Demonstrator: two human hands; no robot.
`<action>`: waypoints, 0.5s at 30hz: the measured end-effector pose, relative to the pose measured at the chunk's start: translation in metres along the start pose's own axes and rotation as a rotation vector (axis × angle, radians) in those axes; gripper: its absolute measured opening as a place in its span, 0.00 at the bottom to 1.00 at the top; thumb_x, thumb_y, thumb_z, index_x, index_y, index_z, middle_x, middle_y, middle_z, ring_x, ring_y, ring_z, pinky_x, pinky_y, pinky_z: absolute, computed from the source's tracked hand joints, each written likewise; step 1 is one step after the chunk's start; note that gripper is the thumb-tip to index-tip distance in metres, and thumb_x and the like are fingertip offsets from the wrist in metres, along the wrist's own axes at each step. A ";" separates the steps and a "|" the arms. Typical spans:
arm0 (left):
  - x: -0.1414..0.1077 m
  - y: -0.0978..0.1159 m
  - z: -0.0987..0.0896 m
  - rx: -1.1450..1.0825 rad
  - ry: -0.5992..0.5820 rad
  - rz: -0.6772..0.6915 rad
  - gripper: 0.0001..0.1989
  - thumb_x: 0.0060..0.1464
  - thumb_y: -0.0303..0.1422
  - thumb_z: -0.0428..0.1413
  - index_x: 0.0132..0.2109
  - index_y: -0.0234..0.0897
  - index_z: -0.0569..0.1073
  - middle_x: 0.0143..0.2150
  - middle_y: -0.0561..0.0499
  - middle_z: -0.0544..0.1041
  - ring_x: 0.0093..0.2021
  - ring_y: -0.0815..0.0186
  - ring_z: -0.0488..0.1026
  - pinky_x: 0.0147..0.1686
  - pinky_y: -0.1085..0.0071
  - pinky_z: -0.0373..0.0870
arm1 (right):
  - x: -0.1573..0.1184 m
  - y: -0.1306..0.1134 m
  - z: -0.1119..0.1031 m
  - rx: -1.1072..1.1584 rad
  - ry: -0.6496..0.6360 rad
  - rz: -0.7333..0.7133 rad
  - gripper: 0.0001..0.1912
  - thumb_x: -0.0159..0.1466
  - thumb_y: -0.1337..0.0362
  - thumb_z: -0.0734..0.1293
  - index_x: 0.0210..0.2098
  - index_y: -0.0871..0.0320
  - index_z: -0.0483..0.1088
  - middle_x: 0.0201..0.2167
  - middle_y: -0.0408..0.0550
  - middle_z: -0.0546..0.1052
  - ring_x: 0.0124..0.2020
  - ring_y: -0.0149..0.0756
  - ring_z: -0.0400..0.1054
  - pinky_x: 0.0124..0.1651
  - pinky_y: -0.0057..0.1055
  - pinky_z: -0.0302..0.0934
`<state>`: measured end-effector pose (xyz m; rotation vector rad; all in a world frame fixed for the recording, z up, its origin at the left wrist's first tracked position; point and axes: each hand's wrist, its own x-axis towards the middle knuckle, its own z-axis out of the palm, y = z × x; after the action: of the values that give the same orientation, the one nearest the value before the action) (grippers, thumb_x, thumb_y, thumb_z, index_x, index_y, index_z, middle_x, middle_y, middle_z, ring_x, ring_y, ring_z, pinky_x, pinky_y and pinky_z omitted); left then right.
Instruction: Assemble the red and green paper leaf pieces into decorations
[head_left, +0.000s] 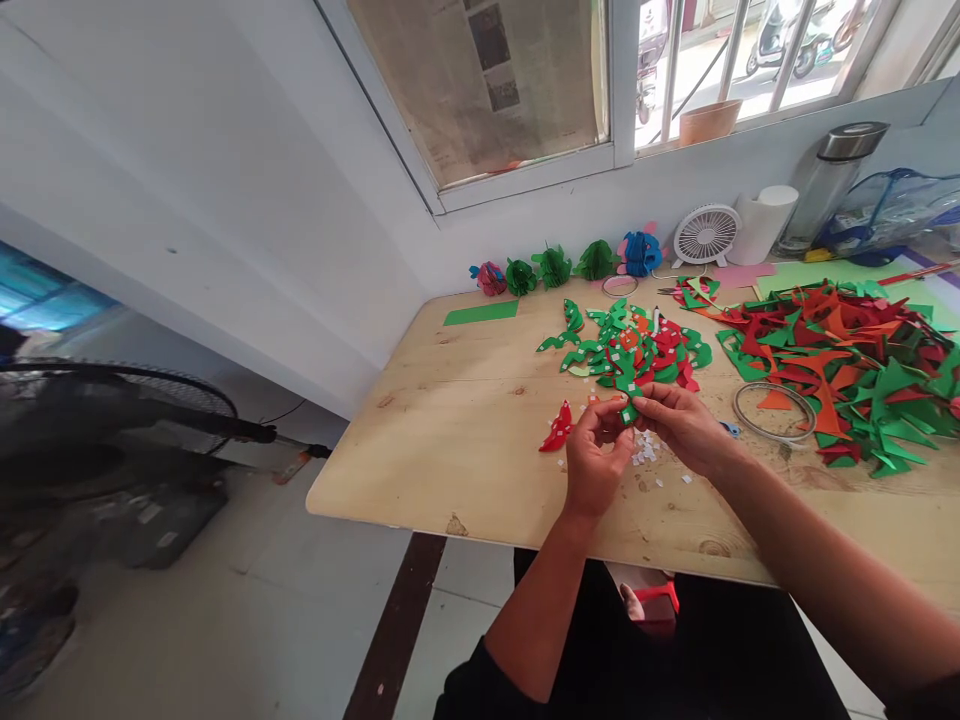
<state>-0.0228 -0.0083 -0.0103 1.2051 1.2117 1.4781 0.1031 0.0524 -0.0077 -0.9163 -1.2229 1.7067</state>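
Observation:
Both hands meet over the wooden table, with a green paper piece [628, 412] bearing small white squares between their fingertips. My left hand [598, 455] pinches it from the left and below. From the right, my right hand [686, 425] has thumb and fingers closed on the same piece. Just beyond them lies a pile of green, red and orange pieces with white squares [616, 340]. A red piece [556, 427] rests left of my left hand. Small white squares [646, 450] are scattered on the wood under the hands.
A large heap of red, orange and green paper scraps [832, 360] covers the right side, with a tape ring [774, 412] at its near edge. Folded paper figures [553, 266], a small white fan [706, 236] and a glass bottle [829, 185] line the wall.

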 end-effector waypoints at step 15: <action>0.000 0.005 0.005 -0.190 0.155 -0.125 0.11 0.47 0.34 0.58 0.38 0.33 0.73 0.36 0.47 0.77 0.30 0.69 0.74 0.32 0.72 0.72 | -0.001 0.002 -0.001 0.103 -0.011 0.003 0.12 0.49 0.57 0.74 0.27 0.56 0.71 0.22 0.39 0.70 0.23 0.27 0.61 0.29 0.27 0.57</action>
<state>-0.0176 -0.0084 -0.0056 0.8864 1.1956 1.5761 0.1038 0.0514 -0.0096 -0.8487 -1.1305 1.7615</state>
